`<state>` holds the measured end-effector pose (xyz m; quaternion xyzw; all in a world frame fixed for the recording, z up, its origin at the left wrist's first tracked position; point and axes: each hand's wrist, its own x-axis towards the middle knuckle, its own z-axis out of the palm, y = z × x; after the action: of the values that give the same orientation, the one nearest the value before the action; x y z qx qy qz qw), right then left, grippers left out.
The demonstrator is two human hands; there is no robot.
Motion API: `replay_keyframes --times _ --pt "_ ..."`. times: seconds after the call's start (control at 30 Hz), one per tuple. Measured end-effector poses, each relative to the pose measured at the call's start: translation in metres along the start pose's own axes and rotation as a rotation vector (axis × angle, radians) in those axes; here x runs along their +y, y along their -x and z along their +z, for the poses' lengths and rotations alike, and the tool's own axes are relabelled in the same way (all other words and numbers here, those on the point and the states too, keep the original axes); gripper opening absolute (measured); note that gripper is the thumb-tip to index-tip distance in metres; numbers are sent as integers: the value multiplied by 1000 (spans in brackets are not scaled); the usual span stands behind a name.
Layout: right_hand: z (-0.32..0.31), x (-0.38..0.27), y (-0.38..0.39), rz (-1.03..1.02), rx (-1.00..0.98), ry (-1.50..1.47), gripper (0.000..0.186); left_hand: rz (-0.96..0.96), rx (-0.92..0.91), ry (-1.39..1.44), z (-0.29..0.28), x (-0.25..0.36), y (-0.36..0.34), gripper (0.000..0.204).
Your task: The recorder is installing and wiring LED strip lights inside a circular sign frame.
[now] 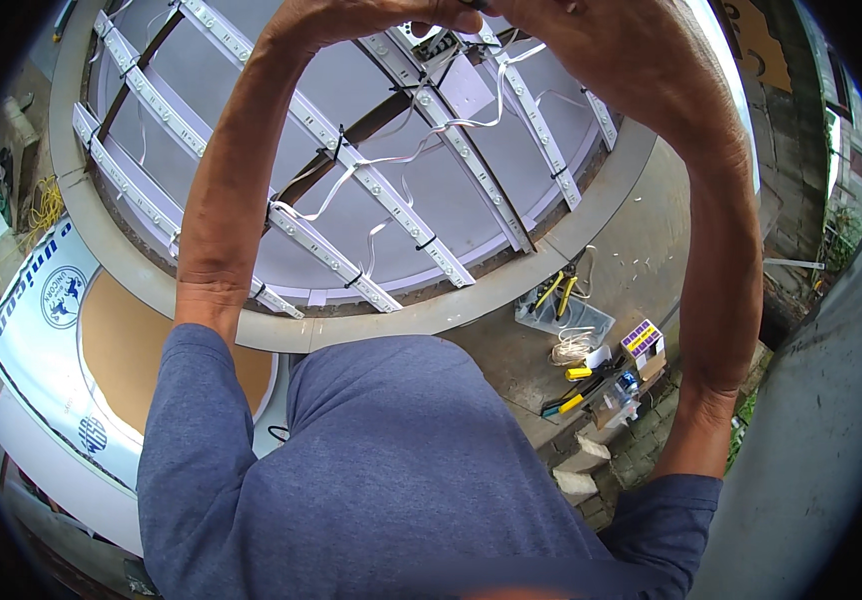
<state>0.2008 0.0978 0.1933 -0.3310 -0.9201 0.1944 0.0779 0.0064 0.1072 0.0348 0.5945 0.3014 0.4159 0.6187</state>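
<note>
Both arms reach up to the top edge, over a large round frame [351,337] with a grey rim. My left hand [376,18] is bent inward with its fingers closed, the tips by a small dark item at the picture's edge. My right hand [616,65] meets it from the right, its fingers curled and partly cut off by the top edge. What they hold there I cannot make out. Below the hands lie white strips with small round lights [391,205], fixed across dark bars, and a loose white wire [499,95] runs over them.
Right of the frame, a clear plastic tray [591,325] holds pliers [563,298]. Beside it are a coil of pale cord [573,347], a purple-and-yellow box [641,340] and yellow-handled tools [573,402]. A light blue printed sheet [46,330] with a round tan opening lies at left.
</note>
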Motion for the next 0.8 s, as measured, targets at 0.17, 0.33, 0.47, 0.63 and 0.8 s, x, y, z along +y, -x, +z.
replay_keyframes --times 0.17,0.33,0.47,0.63,0.8 --pt "11 37 23 80 155 -330 32 -49 158 33 13 17 8 32" --pt "5 78 123 260 899 -770 36 -241 592 -358 25 4 37 19" --pt "60 137 243 543 1211 -1072 30 -395 609 -482 52 -18 68 16" --pt "170 182 371 983 1416 -1283 22 -497 665 -566 84 -50 76 18" --pt "253 190 400 1283 1402 -1393 24 -395 785 -760 104 -72 71 20"
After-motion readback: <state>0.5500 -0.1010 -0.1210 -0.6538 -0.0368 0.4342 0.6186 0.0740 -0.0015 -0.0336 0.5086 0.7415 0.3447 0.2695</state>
